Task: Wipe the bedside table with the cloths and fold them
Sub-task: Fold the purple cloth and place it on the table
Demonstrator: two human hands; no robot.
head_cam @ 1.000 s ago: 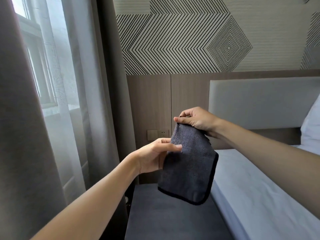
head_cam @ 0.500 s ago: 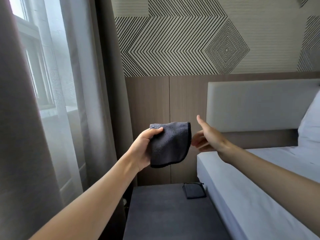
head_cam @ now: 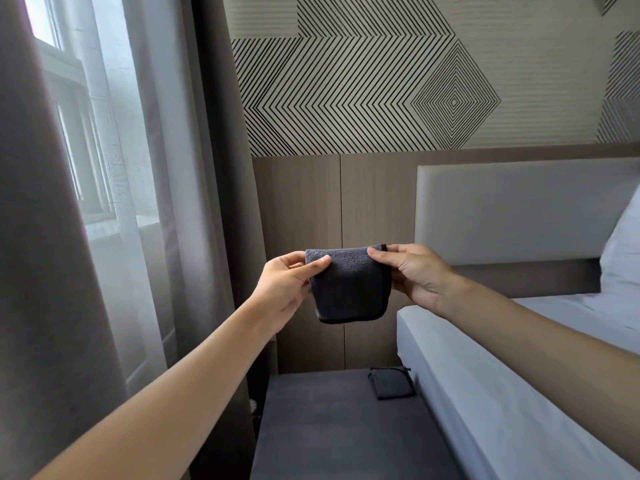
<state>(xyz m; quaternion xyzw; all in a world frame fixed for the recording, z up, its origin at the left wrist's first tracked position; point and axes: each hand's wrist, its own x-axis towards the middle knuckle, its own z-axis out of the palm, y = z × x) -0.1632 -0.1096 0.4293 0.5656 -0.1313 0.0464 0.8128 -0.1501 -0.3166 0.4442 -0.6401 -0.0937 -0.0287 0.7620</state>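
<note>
A dark grey cloth (head_cam: 349, 289), folded over with a black hem at the bottom, hangs in the air in front of the wooden wall panel. My left hand (head_cam: 287, 289) pinches its upper left corner and my right hand (head_cam: 412, 275) pinches its upper right corner. Below them lies the dark grey bedside table (head_cam: 318, 420). A second dark cloth (head_cam: 391, 382), folded small, rests flat at the table's back right corner, close to the bed.
A bed (head_cam: 519, 375) with a white sheet runs along the table's right side, with a grey headboard (head_cam: 512, 209) and a pillow (head_cam: 623, 251). Heavy grey curtains (head_cam: 214, 202) and a window (head_cam: 79, 133) stand to the left.
The cloth hung long from my right hand, then my left hand held it doubled over alone. Now my right hand has taken its upper right corner, so both hands hold it.
</note>
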